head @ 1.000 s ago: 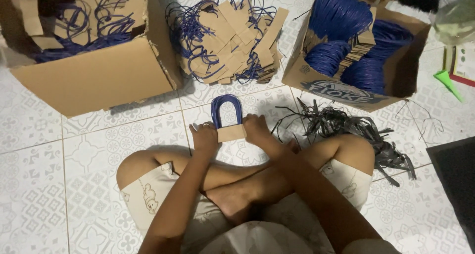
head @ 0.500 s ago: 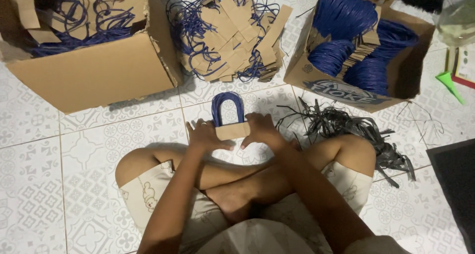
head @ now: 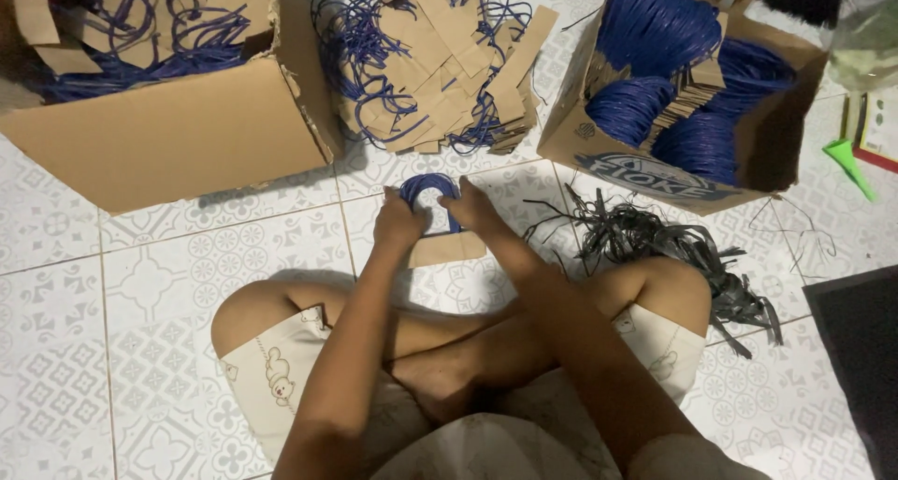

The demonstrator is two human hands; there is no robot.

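Observation:
I sit cross-legged on a patterned white tile floor. My left hand (head: 398, 224) and my right hand (head: 475, 209) both grip a bundle of blue cord handles (head: 428, 186) fixed to a brown cardboard strip (head: 447, 249). The blue loops arch up between my fingers, and the cardboard strip hangs below my hands, just above the floor in front of my knees.
A pile of finished blue-cord cardboard handles (head: 440, 64) lies ahead. A cardboard box (head: 178, 124) with more of them stands at the far left. Another box (head: 645, 152) at the right holds blue cord bundles. Grey plastic straps (head: 655, 241) lie by my right knee. A dark mat (head: 856, 349) lies at the right edge.
Both hands have shifted up the bundle onto the blue loops, so the cardboard strip now shows below them instead of between them.

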